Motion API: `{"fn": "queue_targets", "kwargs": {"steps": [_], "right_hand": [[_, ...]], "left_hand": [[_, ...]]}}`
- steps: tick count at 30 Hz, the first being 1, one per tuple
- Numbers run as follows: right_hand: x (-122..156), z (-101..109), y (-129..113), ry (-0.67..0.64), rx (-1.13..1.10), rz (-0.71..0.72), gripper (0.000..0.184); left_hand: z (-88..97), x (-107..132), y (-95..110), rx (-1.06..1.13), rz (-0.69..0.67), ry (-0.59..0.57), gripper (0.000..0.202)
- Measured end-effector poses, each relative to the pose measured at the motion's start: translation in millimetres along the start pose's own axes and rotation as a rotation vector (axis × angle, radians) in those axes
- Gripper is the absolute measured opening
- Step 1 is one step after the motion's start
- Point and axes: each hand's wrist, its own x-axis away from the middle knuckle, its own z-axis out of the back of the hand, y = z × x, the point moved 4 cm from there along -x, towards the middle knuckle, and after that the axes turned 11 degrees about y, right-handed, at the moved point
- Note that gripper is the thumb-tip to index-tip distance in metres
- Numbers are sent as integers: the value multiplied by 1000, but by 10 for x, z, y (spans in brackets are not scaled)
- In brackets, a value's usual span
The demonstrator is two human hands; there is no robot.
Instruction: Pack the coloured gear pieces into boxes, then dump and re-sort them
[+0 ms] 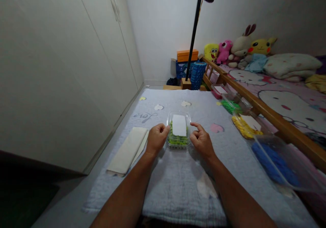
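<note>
A small clear plastic box [178, 130] with green pieces inside and a white card on its lid sits on a pale blue quilt [178, 173] on the floor. My left hand [156, 139] is curled, fingers pressed against the box's left edge. To the right of the box, my right hand [201, 140] has its fingers bent and pinched close to that edge; whether it touches the box I cannot tell.
A folded white sheet [127, 150] lies left of the box. Along the right, by a wooden bed rail [270, 114], stand clear boxes of blue [275, 163], yellow [246, 126] and green pieces [230, 106]. Wardrobe doors [76, 68] line the left. A black pole [193, 34] rises beyond.
</note>
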Motion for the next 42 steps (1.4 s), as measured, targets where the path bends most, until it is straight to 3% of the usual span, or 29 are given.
{"fn": "queue_targets", "kwargs": {"steps": [6,12,17,22,31,37,42], "right_hand": [[21,-10,-51,-54,130,29,61],[29,-17,-43,-92,162,11,67],[28,-25,-10,-70,217,-14,69],[28,-59,47,-82,122,-54,65],[-54,13,157,51,-32,-123,67],[-59,4,247,-5,30,-179,59],[-41,-14,259,-16,-65,-228,65]], "left_hand": [[-33,-47,-95,-187,14,-58,38],[-14,-62,-116,-166,74,-9,13],[-55,-48,-113,-116,103,-87,15],[-72,-17,-110,-92,123,-110,25],[-240,108,-120,4,76,-90,45],[-263,153,-69,-87,31,-95,46],[-270,162,-67,-6,67,-66,46]]}}
